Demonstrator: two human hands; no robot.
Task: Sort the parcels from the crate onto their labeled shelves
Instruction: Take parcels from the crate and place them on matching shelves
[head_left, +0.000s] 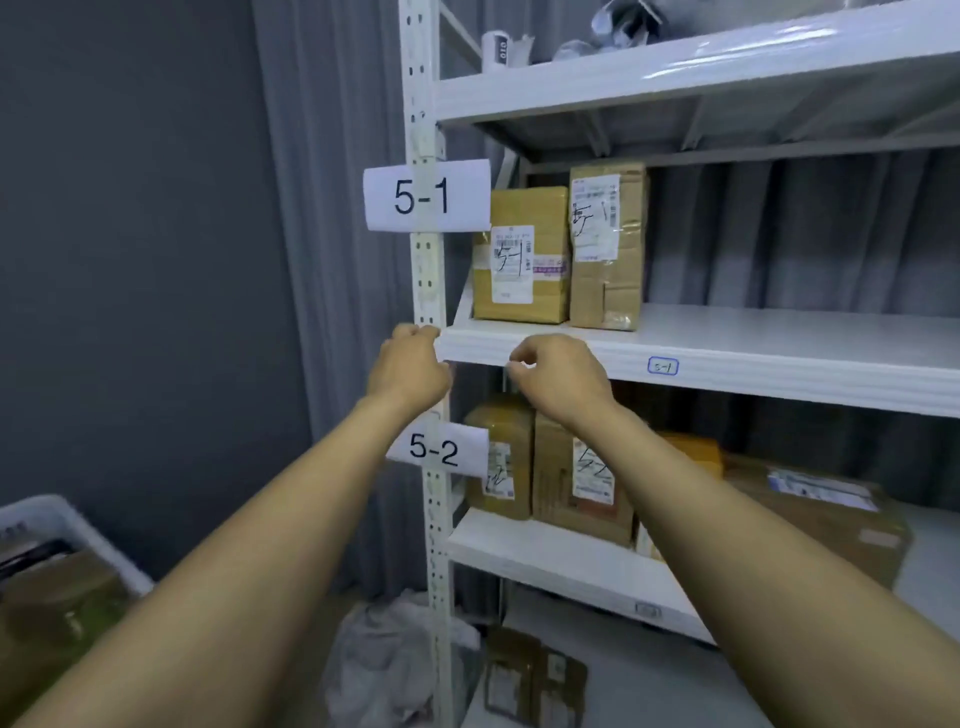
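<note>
Crate (62, 525) is sitting low, far left of the 5-1 shelf (727, 353), contents blurred. Left hand (410, 364) is hovering at the shelf's front left corner, fingers curled, holding nothing. Right hand (558, 379) is hovering at the shelf's front edge, fingers curled, empty. Two parcels (522, 260) are standing side by side on the shelf's left end.

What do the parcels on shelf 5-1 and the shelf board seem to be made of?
5-1 parcels: likely cardboard, matte brown, with creased flaps and glossy tape. Shelf board: probably painted metal, smooth white with slight sheen.
</note>
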